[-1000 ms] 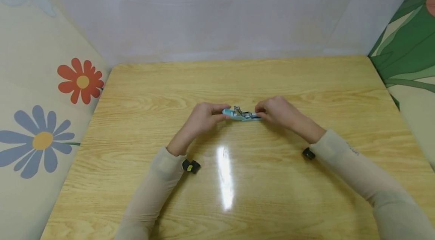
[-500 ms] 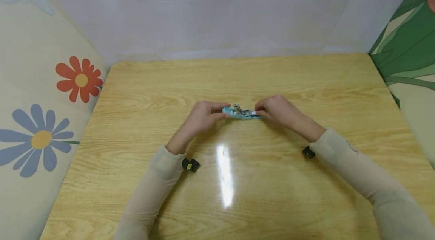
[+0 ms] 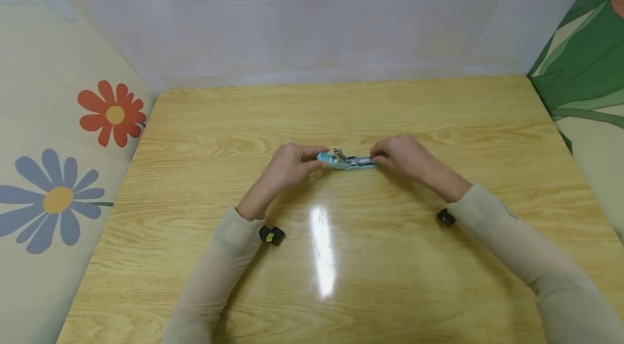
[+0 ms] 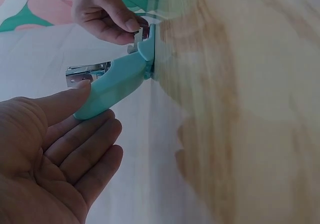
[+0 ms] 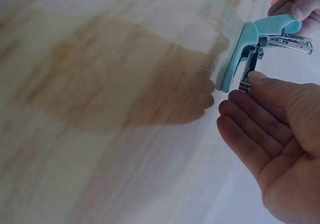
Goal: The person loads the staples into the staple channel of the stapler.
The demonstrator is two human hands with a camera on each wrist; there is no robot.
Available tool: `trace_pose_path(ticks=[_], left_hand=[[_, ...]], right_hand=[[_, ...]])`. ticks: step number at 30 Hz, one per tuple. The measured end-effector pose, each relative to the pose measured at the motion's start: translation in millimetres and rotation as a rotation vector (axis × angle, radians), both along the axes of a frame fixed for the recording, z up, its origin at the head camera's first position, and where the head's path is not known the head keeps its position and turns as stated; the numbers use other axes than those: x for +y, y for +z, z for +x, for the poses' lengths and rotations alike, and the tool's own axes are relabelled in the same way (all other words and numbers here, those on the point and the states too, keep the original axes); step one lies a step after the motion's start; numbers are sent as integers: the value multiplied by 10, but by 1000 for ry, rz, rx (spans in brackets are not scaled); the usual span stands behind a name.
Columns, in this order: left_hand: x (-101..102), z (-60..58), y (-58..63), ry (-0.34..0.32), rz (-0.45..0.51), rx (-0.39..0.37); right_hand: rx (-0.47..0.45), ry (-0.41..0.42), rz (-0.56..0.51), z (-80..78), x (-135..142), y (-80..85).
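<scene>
A light teal stapler (image 3: 347, 165) lies opened wide on the table between the two hands, its metal parts exposed. My left hand (image 3: 288, 169) pinches the raised teal cover (image 4: 115, 83) between thumb and fingers, on the left side. At the right end, my right hand (image 3: 403, 158) pinches the tip of the metal rail (image 5: 251, 61) over the stapler's base, thumb on top. In the right wrist view the base (image 5: 234, 66) rests along the tabletop. Whether staples sit in the rail cannot be made out.
The wooden table (image 3: 234, 122) spans the view, with a bright light reflection in its middle. A white cloth wall (image 3: 312, 24) stands behind it. Flower-painted panels (image 3: 53, 116) flank it left and right. Small black wrist cameras (image 3: 272, 235) hang below the cuffs.
My right hand has shifted slightly to the right, baring more of the metal rail. My left hand keeps its pinch on the cover with hardly any movement.
</scene>
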State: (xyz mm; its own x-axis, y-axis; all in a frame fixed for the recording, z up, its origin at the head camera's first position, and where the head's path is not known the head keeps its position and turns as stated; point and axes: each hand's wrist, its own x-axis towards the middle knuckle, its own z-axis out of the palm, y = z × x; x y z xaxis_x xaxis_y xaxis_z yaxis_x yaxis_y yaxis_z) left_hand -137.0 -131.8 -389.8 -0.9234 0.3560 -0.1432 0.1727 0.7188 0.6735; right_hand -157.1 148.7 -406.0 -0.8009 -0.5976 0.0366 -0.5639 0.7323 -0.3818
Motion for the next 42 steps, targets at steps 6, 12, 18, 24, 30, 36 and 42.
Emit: trace_pose_path(ticks=[6,12,18,24,30,36,42], left_hand=[[14,-33,6,-14,-27,5],[93,-63,81,-12,-1,19],[237,-112,132,-42,-13,146],[433,-145,123,-83,-20,216],[595,-141,107,-86,-54,284],[743,-129,100,-128,-176,287],[850,-131,99,-194,-305,320]], right_hand=[[-29,-2,-12,16,19,22],[-28,-12,-2,-4,14,53],[-8,-9,-24,-25,10,62],[-9,0,-50,-38,20,39],[-10,-4,-61,-50,55,40],[-50,-58,-51,-32,169,-1],[-28,-29,-72,-30,170,-49]])
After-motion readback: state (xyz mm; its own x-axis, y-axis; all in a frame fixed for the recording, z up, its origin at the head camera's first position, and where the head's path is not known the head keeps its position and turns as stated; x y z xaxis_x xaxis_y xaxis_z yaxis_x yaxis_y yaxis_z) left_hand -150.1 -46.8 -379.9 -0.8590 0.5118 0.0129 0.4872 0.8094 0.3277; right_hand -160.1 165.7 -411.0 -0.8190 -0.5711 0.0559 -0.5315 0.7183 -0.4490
